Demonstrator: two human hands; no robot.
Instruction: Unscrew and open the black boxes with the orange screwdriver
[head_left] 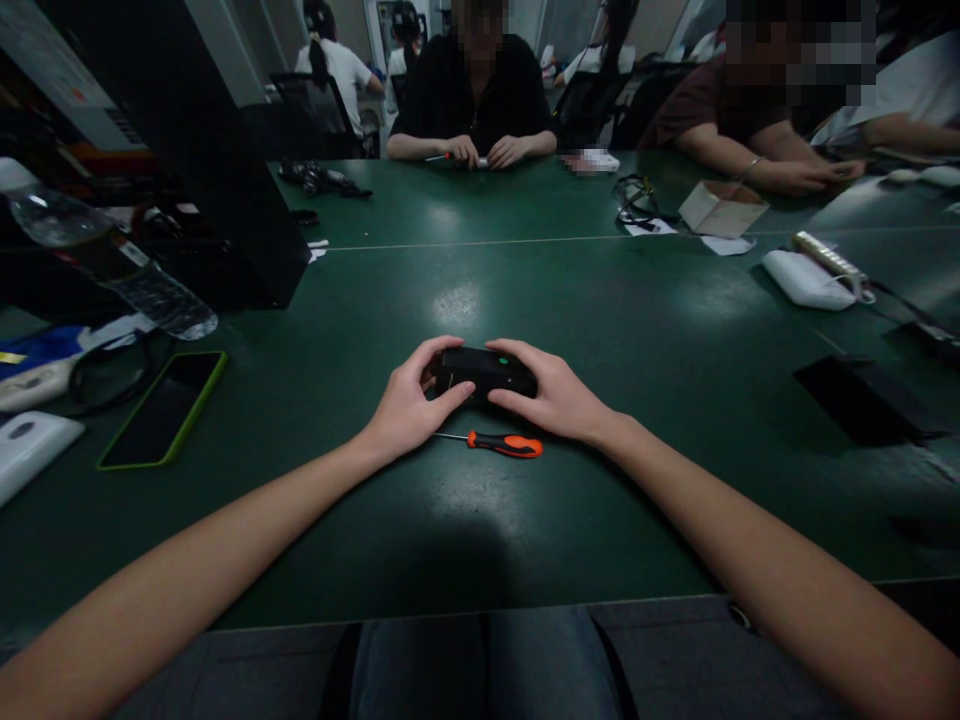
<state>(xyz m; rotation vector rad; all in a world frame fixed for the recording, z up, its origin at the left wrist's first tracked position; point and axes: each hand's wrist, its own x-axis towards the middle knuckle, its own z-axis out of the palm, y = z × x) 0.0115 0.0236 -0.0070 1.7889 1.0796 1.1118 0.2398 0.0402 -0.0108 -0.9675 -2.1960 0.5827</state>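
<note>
Here, both hands [407, 398] [561, 396] half-curl; they clasp black device [480, 372].

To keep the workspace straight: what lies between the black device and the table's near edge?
An orange-and-black screwdriver lies there on the green table, just nearside of the black device, as the head view shows.

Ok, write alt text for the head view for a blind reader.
A left hand and a right hand hold a black device by its ends at a green table, an orange-and-black screwdriver lying nearer the camera. To the left are a green-cased phone and a plastic bottle; across the table sits a person in black.
</note>
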